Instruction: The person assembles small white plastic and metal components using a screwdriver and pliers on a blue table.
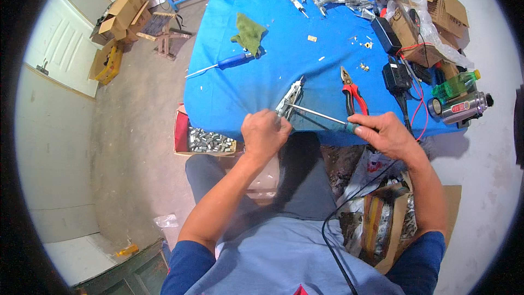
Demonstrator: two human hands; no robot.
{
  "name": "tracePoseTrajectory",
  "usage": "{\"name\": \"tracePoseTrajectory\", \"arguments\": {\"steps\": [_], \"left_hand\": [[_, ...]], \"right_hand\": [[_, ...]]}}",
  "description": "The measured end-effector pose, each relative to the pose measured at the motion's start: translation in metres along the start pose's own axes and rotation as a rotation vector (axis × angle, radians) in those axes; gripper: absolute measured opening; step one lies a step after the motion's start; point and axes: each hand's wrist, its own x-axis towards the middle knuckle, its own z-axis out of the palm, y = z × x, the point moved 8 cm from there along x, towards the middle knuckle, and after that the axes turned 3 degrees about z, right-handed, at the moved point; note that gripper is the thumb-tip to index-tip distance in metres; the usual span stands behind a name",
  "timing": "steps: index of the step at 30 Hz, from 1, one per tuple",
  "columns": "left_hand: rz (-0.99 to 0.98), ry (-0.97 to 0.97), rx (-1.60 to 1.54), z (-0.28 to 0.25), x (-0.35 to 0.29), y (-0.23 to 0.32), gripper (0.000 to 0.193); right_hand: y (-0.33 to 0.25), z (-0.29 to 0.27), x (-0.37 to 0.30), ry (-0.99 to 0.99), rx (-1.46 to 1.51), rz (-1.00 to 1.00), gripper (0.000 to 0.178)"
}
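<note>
One slim, silvery metal piece [289, 100] is clasped in the left hand [266, 135], tilting away from its fingers near the close edge of the table [339, 136]; the right hand [386, 135] grips a thin screwdriver [327, 117] reaching left to it. Blue cloth [221, 98] stretches beyond the left hand toward a blue-handled driver [234, 61]. Red-handled pliers [347, 83] lie just beyond the right hand; black adapters [396, 77] crowd farther to its right.

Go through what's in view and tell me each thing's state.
Left hand, closed on the metal part
Right hand, gripping the long screwdriver
Pliers, lying on the table
Blue screwdriver, lying loose
Nearer green cloth, crumpled
Green bottle, capped, on its side
Flask, on its side
Box of metal pieces, open
</note>
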Motion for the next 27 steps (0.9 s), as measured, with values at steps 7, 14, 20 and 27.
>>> {"name": "tracePoseTrajectory", "arguments": {"steps": [7, 14, 20, 27], "left_hand": [[0.009, -0.008, 0.034, 0.002, 0.0, 0.002, 0.027], [-0.019, -0.018, 0.003, 0.001, 0.002, -0.002, 0.027], [-0.049, -0.056, -0.061, -0.002, 0.002, -0.006, 0.028], [-0.042, -0.062, -0.119, -0.006, 0.001, -0.004, 0.028]], "right_hand": [[0.069, 0.023, -0.002, -0.258, 0.699, 0.561, 0.04], [0.048, 0.023, -0.008, -0.007, 0.271, 0.147, 0.031], [-0.01, 0.014, -0.021, 0.256, -0.372, -0.323, 0.033], [0.044, 0.033, -0.014, -0.155, 0.502, 0.347, 0.036]]}}
